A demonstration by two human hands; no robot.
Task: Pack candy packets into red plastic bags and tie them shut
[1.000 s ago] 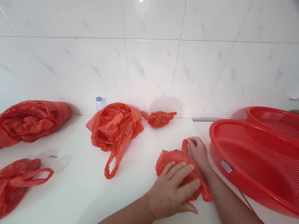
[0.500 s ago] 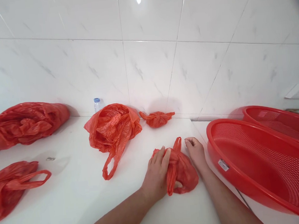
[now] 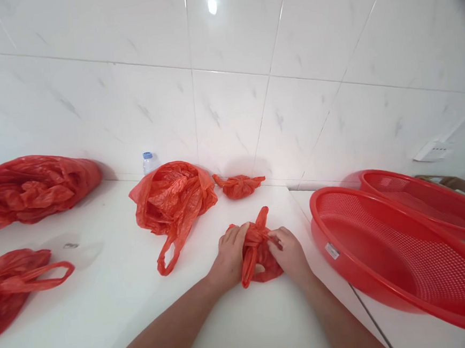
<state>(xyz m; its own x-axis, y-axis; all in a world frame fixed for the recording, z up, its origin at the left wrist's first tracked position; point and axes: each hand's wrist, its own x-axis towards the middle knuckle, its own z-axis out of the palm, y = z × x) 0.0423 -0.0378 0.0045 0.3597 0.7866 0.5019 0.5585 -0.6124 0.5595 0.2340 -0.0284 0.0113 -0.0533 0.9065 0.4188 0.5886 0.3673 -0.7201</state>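
A small bunched red plastic bag (image 3: pixel 258 250) lies on the white counter (image 3: pixel 118 306) in front of me. My left hand (image 3: pixel 229 252) grips its left side, fingers curled over the crumpled plastic. My right hand (image 3: pixel 289 252) closes on its right side, touching the bag's gathered top. One handle loop sticks up between my hands and another hangs down toward me. Both forearms reach in from the bottom edge.
A knotted red bag (image 3: pixel 238 186) rests by the tiled wall, a larger open red bag (image 3: pixel 170 200) to its left, a small bottle (image 3: pixel 148 162) behind it. More red bags (image 3: pixel 32 187) lie far left. Two red perforated basins (image 3: pixel 387 247) stand at the right.
My right hand came in from the right and closed on the bag. My left hand shifted from lying on top to gripping its left side; the bag is more tightly bunched.
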